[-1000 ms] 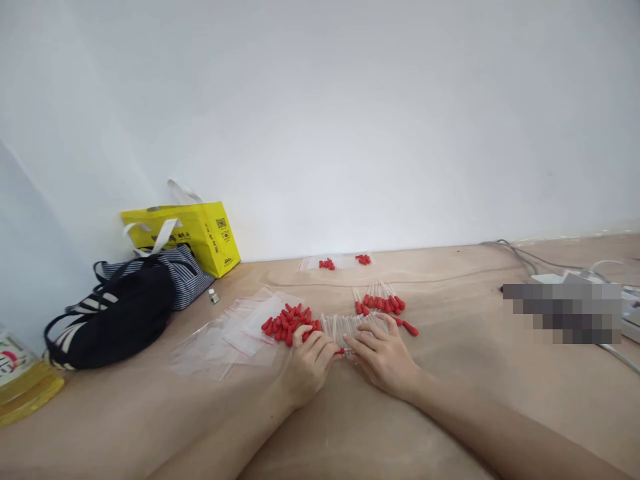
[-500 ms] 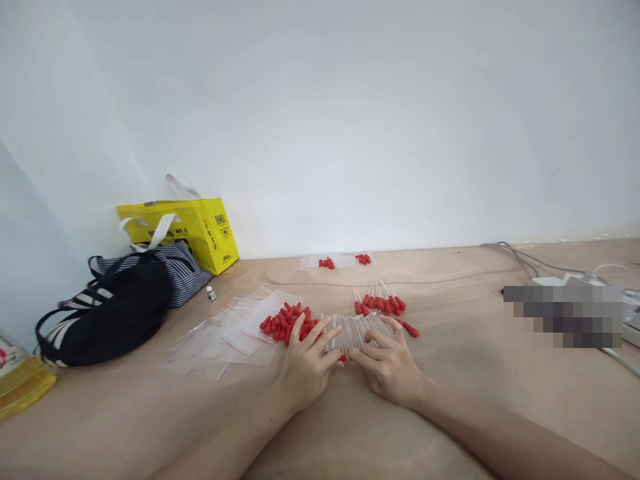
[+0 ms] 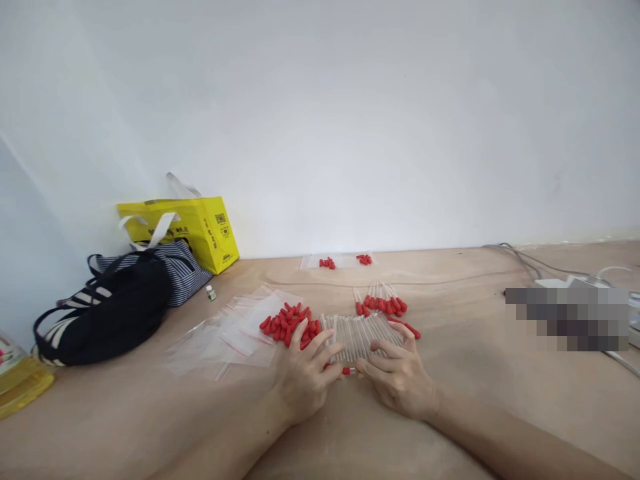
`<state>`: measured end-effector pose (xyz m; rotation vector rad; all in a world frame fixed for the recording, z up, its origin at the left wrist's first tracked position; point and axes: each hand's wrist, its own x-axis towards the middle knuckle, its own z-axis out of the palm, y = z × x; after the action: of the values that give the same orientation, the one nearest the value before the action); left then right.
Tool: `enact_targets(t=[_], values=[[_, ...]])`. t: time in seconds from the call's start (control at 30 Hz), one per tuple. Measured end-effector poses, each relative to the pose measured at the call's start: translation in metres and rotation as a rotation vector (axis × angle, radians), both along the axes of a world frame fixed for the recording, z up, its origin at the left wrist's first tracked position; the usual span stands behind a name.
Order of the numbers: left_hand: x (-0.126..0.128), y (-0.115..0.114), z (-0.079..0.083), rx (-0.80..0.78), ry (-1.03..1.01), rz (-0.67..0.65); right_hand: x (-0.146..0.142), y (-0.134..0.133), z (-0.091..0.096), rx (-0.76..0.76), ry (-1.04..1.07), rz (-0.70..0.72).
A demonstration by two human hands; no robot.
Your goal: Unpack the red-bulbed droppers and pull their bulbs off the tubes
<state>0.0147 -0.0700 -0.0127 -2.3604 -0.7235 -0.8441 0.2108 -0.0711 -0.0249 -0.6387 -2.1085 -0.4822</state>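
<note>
My left hand [image 3: 306, 375] pinches a red rubber dropper bulb [image 3: 346, 371] low in front of me. My right hand [image 3: 403, 375] grips a glass dropper tube [image 3: 353, 371], its end at the bulb; whether it sits inside I cannot tell. Just beyond my fingers lies a row of clear glass tubes [image 3: 356, 333], partly covered by both hands. A heap of loose red bulbs [image 3: 286, 321] is beside my left fingers. Behind the row, several droppers with red bulbs fitted [image 3: 383, 305] lie with tips pointing away. Another red-bulbed dropper [image 3: 411, 331] rests by my right fingers.
Clear zip bags [image 3: 240, 333] are spread at left, near a small vial [image 3: 211, 293]. A bag of tubes and bulbs [image 3: 345, 261] lies by the wall. A black bag [image 3: 125, 313] and yellow bag [image 3: 210, 233] stand far left; cables [image 3: 530, 263] run at right.
Both hands have drawn slightly toward me and off the tube row, showing more of it. The red bulb and a tube end now show between my fingertips.
</note>
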Motion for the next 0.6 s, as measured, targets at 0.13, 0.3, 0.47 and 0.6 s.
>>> enact_targets(t=[0.13, 0.3, 0.47, 0.6], values=[[-0.014, 0.001, 0.003, -0.008, -0.041, 0.024, 0.015, 0.003, 0.000, -0.029, 0.053, -0.028], [-0.029, 0.004, 0.012, -0.091, -0.202, 0.172, 0.035, 0.020, -0.004, -0.202, 0.126, -0.245], [-0.043, 0.023, 0.012, -0.302, -0.443, 0.319, 0.032, 0.037, -0.015, -0.385, 0.086, -0.300], [-0.069, 0.040, 0.011, -0.447, -0.581, 0.498, 0.030, 0.044, -0.022, -0.382, 0.068, -0.347]])
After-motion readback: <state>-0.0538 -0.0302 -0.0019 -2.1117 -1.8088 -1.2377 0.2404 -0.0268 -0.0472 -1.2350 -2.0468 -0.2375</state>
